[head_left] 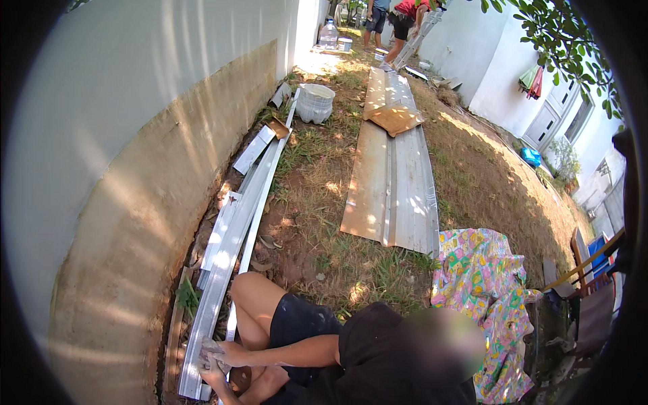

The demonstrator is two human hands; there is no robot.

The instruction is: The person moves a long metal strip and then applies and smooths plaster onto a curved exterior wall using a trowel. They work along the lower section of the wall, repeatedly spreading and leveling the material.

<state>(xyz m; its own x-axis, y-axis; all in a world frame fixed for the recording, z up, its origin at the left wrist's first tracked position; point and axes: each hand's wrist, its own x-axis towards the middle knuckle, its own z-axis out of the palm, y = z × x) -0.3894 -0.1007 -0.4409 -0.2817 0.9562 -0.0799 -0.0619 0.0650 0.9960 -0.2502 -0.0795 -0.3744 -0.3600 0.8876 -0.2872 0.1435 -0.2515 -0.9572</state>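
Observation:
Neither of my hands shows in the head view. Below me a co-worker point(378, 344) in a dark top and shorts sits on the ground, head blurred. Both of that person's hands point(229, 354) are on a greyish, dusty item point(208, 352), possibly a cloth, at the near end of long silvery metal channels point(226, 263). The channels lie lengthwise beside the wall, with shorter white pieces point(252, 148) and a small brown piece point(278, 127) among them.
A weathered metal sheet point(387, 189) with cardboard point(393, 119) lies mid-yard. A white bucket point(315, 103), a flowered cloth point(476, 277), a curved wall point(121, 223) and stacked items point(590, 270) surround the seated person. Two people point(405, 20) stand at the back by a ladder point(420, 37).

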